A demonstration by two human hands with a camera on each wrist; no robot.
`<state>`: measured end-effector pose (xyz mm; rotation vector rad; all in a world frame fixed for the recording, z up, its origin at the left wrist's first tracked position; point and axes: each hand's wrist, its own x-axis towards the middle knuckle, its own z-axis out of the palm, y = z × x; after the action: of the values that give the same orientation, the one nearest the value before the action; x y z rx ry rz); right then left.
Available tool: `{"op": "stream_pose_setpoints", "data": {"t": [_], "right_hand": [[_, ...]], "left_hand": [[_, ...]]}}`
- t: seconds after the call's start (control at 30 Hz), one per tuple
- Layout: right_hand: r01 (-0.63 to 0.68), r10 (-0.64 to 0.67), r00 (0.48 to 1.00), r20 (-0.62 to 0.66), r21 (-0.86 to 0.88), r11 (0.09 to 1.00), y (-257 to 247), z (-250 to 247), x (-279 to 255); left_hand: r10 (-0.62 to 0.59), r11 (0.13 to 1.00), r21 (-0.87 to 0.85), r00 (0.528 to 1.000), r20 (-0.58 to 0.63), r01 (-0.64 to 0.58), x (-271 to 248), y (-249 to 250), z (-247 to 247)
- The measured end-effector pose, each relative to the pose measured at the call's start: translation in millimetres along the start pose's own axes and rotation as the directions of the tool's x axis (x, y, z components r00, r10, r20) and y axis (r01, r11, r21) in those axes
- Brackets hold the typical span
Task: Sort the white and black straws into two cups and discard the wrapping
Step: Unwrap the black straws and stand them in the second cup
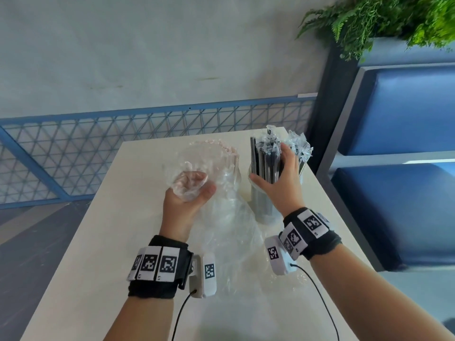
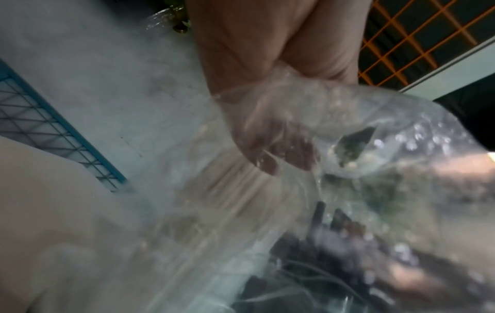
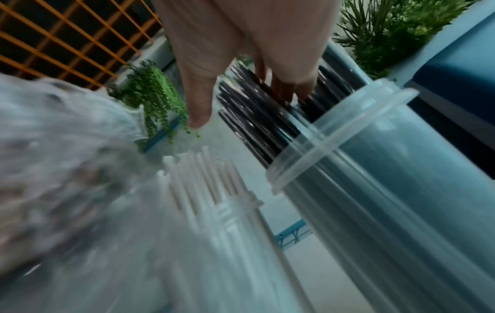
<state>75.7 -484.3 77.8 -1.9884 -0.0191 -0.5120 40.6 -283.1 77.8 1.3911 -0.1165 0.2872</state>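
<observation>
My left hand (image 1: pixel 188 193) grips a crumpled bunch of the clear plastic wrapping (image 1: pixel 229 217), whose loose rest drapes down onto the table; the curled fingers (image 2: pixel 270 144) show through the film. Behind that film stand the white straws (image 3: pixel 203 175) in a clear cup, blurred in the head view. To the right, the black straws (image 1: pixel 264 161) stand upright in another clear cup (image 1: pixel 261 207). My right hand (image 1: pixel 280 178) holds this bundle just above the cup's rim (image 3: pixel 335 135), fingers round its far side, thumb out to the left. Torn clear wrap (image 1: pixel 296 143) clings to the tops of the black straws.
The pale table (image 1: pixel 118 242) ends close behind both cups and just right of the black-straw cup. Blue padded seating (image 1: pixel 403 143) stands to the right, a blue mesh railing (image 1: pixel 123 143) behind, and green plants (image 1: pixel 384 18) hang at the top right.
</observation>
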Motion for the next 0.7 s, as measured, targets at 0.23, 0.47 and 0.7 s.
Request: {"op": "stream_pose_setpoints", "data": {"t": [0.23, 0.47, 0.7], "right_hand": [[0.031, -0.041, 0.998, 0.041, 0.203, 0.979, 34.6, -20.6, -62.3], [-0.554, 0.296, 0.776, 0.556, 0.378, 0.742, 53.7, -23.9, -95.1], [-0.502, 0.324, 0.852, 0.412, 0.462, 0.731, 53.2, -52.3, -88.8]], "left_hand": [[0.094, 0.974, -0.189, 0.982, -0.161, -0.124, -6.6, 16.6, 12.8], [-0.055, 0.947, -0.321, 0.971, -0.231, -0.023, -20.3, -3.7, 23.4], [0.487, 0.801, 0.556, 0.783, -0.386, -0.224, -36.2, -17.4, 19.9]]}}
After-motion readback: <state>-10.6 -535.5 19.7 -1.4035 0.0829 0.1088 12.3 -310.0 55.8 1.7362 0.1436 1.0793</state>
